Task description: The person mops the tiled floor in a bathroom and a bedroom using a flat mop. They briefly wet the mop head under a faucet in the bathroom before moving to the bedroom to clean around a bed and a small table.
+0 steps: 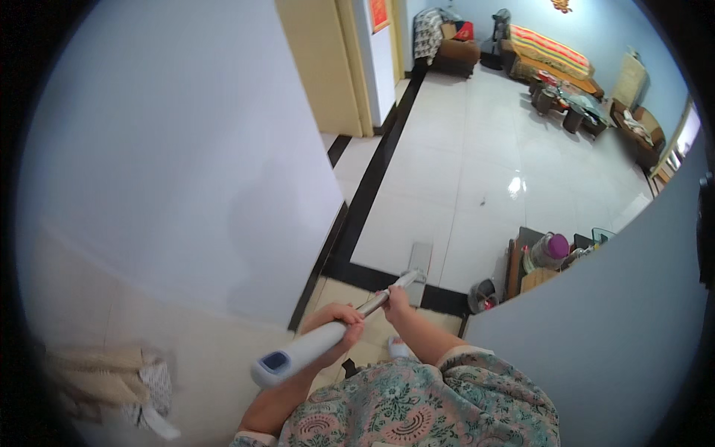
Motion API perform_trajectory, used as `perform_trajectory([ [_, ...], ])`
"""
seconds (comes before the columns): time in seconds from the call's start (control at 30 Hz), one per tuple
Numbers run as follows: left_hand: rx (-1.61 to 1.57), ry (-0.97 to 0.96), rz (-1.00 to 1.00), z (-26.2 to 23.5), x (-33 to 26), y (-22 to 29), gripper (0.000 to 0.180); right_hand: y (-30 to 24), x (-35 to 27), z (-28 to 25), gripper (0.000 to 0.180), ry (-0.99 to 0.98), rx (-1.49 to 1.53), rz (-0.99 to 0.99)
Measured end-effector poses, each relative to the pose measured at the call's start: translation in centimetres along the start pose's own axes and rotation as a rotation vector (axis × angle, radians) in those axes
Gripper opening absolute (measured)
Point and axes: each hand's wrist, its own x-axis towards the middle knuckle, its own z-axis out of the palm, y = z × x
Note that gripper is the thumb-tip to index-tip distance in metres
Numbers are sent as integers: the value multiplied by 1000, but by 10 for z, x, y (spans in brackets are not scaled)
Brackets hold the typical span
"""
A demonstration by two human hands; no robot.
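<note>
Both of my hands are closed around a long flat mop (299,352) with a thick white grip and a metal pole. My left hand (341,326) wraps the pole just below the white grip. Farther down, my right hand (397,301) grips it near the white lower section. The pole slants away from me to the grey, flat rectangular mop head (421,257), which lies on the floor at the black tile strip (356,274). Part of the head is hidden behind the joint and my right hand. A light-coloured shoe (398,346) shows below my right forearm.
A white wall (179,164) stands close on the left, another wall (596,335) on the right. Beside the right wall are a dark bin (482,296) and a jar with a purple lid (550,252). Farther off stand a coffee table (570,100) and sofas (547,56) on glossy tiles.
</note>
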Motion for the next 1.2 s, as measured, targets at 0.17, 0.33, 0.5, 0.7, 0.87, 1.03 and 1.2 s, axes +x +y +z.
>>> perform_trajectory([
  [0.17,-149,74,-82,-12,122,-24,13,-76,12,27,60,-85,-634,-83],
  [0.33,-78,19,-192,-9,236,-45,14,-127,2,103,59,-324,-986,-1227],
  [0.5,-230,-108,-177,12,352,-79,14,-189,91,150,21,-120,-989,-1127],
  [0.7,-280,-376,-181,13,473,-126,19,-233,156,180,26,51,-919,-1037],
  [0.87,-304,-618,-198,16,534,-160,20,-234,214,178,25,313,-952,-917],
  [1.03,-307,-725,-152,8,584,-216,19,-270,239,214,22,227,-894,-797],
  [1.2,-307,-776,-161,0,655,-258,24,-306,285,245,31,229,-933,-663],
])
